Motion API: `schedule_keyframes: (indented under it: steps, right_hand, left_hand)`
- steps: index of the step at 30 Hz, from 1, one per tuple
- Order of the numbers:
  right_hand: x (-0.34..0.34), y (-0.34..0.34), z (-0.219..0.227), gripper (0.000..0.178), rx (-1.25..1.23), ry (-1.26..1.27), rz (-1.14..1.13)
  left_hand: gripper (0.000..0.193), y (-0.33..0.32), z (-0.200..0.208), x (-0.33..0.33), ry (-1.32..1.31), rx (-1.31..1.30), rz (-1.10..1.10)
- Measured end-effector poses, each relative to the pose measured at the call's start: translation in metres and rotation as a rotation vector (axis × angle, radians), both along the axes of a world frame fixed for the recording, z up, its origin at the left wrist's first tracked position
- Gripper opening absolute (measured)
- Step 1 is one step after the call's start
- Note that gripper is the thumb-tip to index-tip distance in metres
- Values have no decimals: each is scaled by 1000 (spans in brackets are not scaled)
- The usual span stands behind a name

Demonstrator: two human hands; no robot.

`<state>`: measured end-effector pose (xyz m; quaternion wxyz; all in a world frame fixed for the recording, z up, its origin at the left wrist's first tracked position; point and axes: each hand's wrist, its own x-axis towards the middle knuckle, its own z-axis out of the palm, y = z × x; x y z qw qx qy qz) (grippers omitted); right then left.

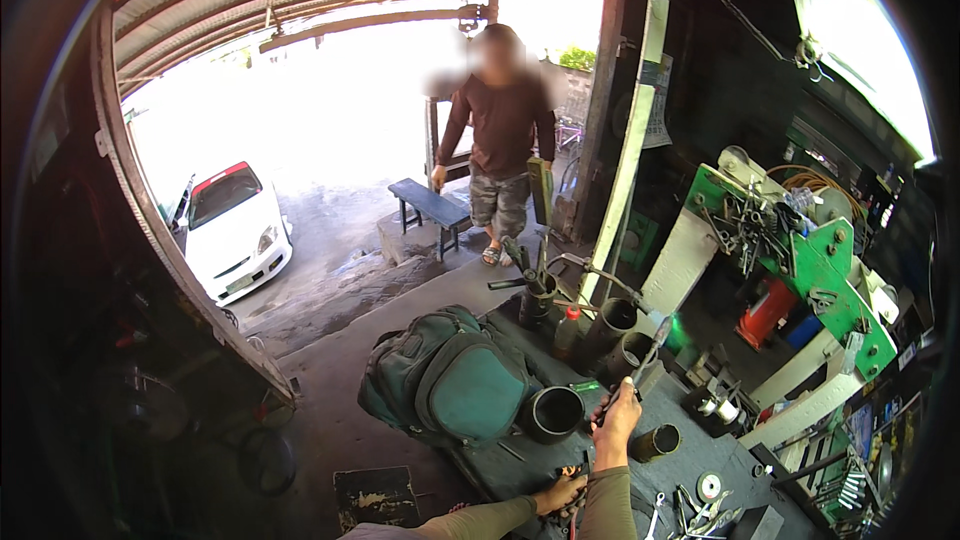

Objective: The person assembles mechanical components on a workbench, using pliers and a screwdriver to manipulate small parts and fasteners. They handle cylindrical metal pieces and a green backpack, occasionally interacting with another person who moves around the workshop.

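Note:
My right hand [615,415] is raised above the dark workbench [515,450], closed round the lower end of a long, slim metal tool [655,345]. The tool slants up and away to the right; its exact kind is unclear. Lower and to the left, my left hand [562,492] is closed near the bench edge. Something small, dark and orange shows at its fingers, too hidden to name. A short dark metal pipe [553,414] stands left of my right hand, and a smaller brownish cylinder [656,442] stands to its right.
A green and black backpack [450,380] lies on the bench's left. Upright metal tubes [613,322] and a red-capped bottle [567,330] stand behind. Pliers [705,512] and a spanner [655,515] lie at front right. A person [497,130] stands beyond, beside a blue bench [430,202].

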<state>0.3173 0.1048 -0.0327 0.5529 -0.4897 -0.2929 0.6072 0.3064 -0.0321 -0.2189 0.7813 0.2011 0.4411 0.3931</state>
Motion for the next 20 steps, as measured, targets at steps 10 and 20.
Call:
schedule_keyframes:
  steps: [10, 20]
  right_hand:
    - [1, 2, -2, 41, -19, 24, -1]
    - [2, 0, 3, 40, -35, 16, 5]
  left_hand:
    - [50, 2, -12, -1, 67, 46, -16]
    - [56, 1, -21, -4, -12, 85, -46]
